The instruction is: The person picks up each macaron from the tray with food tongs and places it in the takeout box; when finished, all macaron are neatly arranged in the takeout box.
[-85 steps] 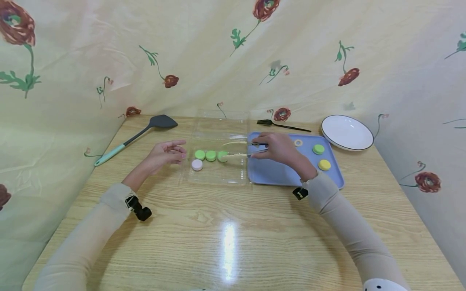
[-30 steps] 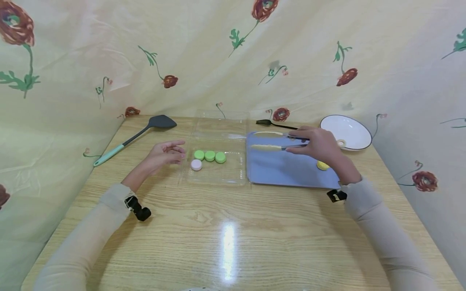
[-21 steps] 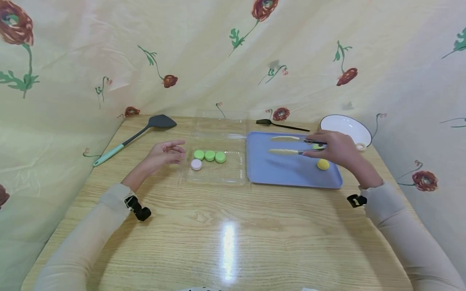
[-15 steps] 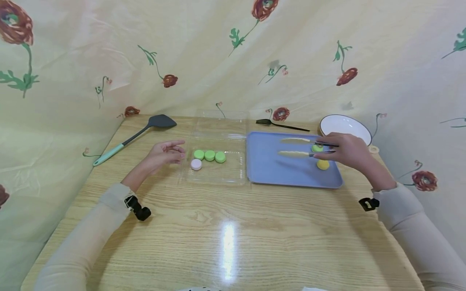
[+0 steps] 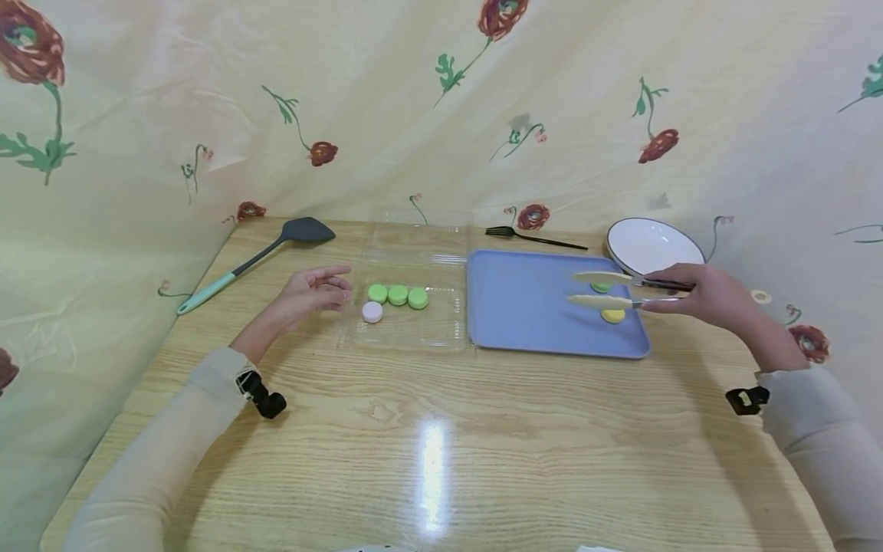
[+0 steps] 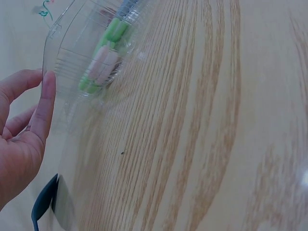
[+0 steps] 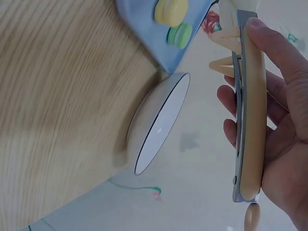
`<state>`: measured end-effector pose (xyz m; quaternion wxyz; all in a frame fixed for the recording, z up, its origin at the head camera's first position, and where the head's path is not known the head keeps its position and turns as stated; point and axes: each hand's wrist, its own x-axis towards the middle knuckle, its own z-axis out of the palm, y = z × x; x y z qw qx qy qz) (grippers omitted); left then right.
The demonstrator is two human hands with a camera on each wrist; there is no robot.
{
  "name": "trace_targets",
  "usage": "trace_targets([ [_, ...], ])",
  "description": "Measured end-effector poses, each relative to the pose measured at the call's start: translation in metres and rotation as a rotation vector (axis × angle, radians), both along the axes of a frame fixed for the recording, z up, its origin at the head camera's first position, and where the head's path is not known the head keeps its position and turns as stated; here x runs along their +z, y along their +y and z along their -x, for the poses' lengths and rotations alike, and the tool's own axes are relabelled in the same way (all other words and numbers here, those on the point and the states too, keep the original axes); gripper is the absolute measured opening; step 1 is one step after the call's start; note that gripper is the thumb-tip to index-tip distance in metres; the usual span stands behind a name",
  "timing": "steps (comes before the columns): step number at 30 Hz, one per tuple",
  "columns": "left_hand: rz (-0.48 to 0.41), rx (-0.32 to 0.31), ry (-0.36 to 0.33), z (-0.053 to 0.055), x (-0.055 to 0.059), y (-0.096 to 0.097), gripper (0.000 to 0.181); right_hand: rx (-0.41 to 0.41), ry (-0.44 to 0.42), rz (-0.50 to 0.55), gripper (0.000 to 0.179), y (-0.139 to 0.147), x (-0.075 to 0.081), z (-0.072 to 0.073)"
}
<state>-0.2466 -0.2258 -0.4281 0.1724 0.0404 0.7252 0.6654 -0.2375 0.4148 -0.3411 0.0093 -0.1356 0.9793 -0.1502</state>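
My right hand (image 5: 713, 295) grips a pair of tongs (image 7: 253, 110) with cream-coloured tips, spread apart with nothing between them. In the head view the tips overlap the right side of the blue tray (image 5: 531, 307), where a green macaron (image 5: 600, 287) and a yellow macaron (image 5: 612, 315) lie. My left hand (image 5: 306, 297) has its relaxed fingers right at the left edge of a clear plastic box (image 5: 414, 337), lid folded back. Inside the box sit a pink macaron (image 5: 372, 312) and a row of green macarons (image 5: 398, 295).
A white dark-rimmed bowl (image 5: 651, 241) stands behind the right hand. Behind the tray lies a black fork (image 5: 534, 238). A spatula (image 5: 257, 257) with a mint handle rests at the back left. Flowered cloth (image 5: 386, 115) closes off the back and sides.
My right hand draws the tongs away from the plastic box to the tray's right side. The third green macaron stays behind in the box. My left hand keeps its place.
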Motion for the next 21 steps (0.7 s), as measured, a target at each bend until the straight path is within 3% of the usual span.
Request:
trace_targets([
  [4, 0.000, -0.005, 0.008, -0.001, 0.000, 0.000, 0.065, -0.042, -0.070, -0.001, 0.063, 0.012, 0.001, -0.002],
  [21, -0.024, -0.008, 0.010, -0.001, 0.000, 0.000, 0.065, -0.015, -0.080, 0.068, 0.054, 0.048, -0.003, -0.007],
])
